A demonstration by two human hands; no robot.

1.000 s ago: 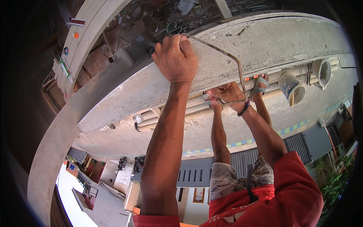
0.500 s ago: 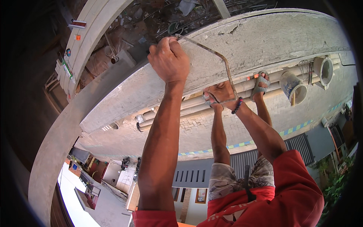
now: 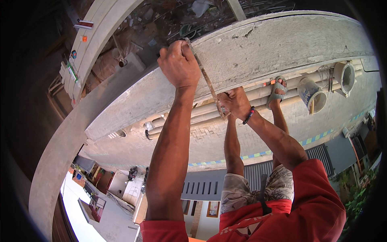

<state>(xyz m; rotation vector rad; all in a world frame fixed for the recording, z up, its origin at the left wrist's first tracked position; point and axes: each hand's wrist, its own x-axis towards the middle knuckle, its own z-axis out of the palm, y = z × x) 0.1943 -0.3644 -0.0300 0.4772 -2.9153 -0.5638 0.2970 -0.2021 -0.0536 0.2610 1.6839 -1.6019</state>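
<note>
Two bare hands are working apart at a concrete beam (image 3: 282, 48), with a narrow, rusty metal rod (image 3: 206, 80) running between them. The rod is slanting across the beam from its far edge to just past its near edge; whether it is touching the concrete cannot be told. The left hand (image 3: 179, 66) is curling into a fist at the rod's upper end, by the far edge. Its fingertips are hidden, so whether they are clamping the rod or the beam cannot be told. The right hand (image 3: 237, 103), wearing a beaded bracelet (image 3: 249, 115) at the wrist, is pinching the rod's lower end between thumb and fingers, beyond the near edge. The rod is looking stiff and fairly light, unlikely to break, its rough coating probably giving good grip. Holding both ends is likely suiting it best, since a single-handed hold could be letting it twist. Below the near edge, pipes (image 3: 255, 93) are lying alongside a sandalled foot (image 3: 275, 99) and a bucket (image 3: 308, 90).
</note>
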